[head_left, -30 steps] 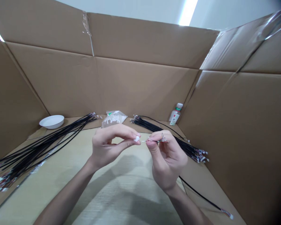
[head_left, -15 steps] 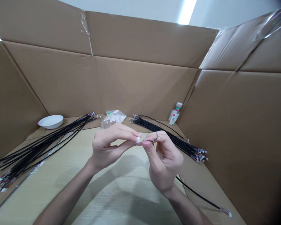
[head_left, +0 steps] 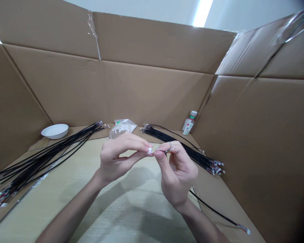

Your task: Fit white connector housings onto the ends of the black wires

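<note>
In the middle of the head view, my left hand [head_left: 125, 155] pinches a small white connector housing [head_left: 150, 150] between thumb and forefinger. Close beside it, my right hand [head_left: 178, 172] is closed on the thin coloured wires [head_left: 170, 149] at the end of a cable. One wire tip lies right at the housing; whether it sits inside is too small to tell. A black cable [head_left: 212, 206] emerges from behind my right wrist and ends at lower right in a white connector [head_left: 248, 232].
Black cables [head_left: 48, 148] with white connectors lie at left, and another bundle [head_left: 177, 143] at right. At the back are a white bowl [head_left: 55, 131], a clear bag of white pieces [head_left: 123, 127] and a bottle [head_left: 190, 123]. Cardboard walls [head_left: 157, 94] surround the table.
The white housing has turned slightly in my left fingertips. My right hand and its wires have shifted only a tiny bit; everything else is still.
</note>
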`<action>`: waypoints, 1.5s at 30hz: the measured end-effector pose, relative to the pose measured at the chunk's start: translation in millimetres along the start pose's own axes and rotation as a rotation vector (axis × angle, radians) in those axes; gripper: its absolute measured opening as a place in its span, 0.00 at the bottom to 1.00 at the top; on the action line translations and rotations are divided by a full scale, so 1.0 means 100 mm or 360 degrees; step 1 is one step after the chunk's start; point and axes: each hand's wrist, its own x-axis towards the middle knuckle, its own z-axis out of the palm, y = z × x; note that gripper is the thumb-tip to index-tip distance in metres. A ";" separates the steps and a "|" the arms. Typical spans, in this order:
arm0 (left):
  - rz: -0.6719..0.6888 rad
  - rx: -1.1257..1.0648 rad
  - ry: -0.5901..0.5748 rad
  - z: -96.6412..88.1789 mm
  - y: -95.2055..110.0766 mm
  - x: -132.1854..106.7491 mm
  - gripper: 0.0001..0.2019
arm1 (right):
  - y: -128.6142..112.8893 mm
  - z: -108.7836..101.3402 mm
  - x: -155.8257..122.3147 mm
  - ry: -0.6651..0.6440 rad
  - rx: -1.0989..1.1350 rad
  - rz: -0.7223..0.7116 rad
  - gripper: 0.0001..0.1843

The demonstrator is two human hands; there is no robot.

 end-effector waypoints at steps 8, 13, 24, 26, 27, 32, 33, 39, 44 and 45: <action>0.0108 0.0262 -0.0084 -0.03 0.04 0.02 0.14 | 0.01 -0.04 0.00 -0.0089 -0.0108 -0.0083 0.08; 0.0140 0.0343 -0.0100 -0.07 0.05 0.03 0.14 | 0.01 -0.04 0.02 -0.0173 -0.0093 -0.0001 0.07; 0.0266 0.0219 -0.0175 -0.10 0.02 0.06 0.11 | -0.03 -0.10 0.12 -0.0398 -0.0112 0.0066 0.08; 0.0241 0.0161 -0.0161 -0.09 0.02 0.05 0.11 | -0.04 -0.11 0.14 -0.0417 -0.0105 0.0081 0.09; 0.0224 0.0134 -0.0157 -0.08 0.02 0.05 0.11 | -0.05 -0.11 0.14 -0.0421 -0.0095 0.0099 0.09; 0.0136 0.0105 -0.0160 -0.07 0.06 0.02 0.12 | -0.07 -0.11 0.16 -0.0434 0.0029 0.0226 0.09; 0.0118 0.0112 -0.0165 -0.08 0.07 0.02 0.12 | -0.07 -0.11 0.16 -0.0430 0.0056 0.0254 0.08; -0.0037 -0.0008 -0.0052 -0.08 0.12 0.05 0.12 | -0.09 -0.14 0.23 -0.0457 0.0346 0.0515 0.07; -0.0103 -0.0055 0.0042 -0.05 0.10 0.06 0.13 | -0.12 -0.18 0.27 -0.0572 0.0408 0.0593 0.03; -0.0100 -0.0054 0.0045 -0.05 0.10 0.06 0.13 | -0.12 -0.19 0.28 -0.0578 0.0399 0.0592 0.02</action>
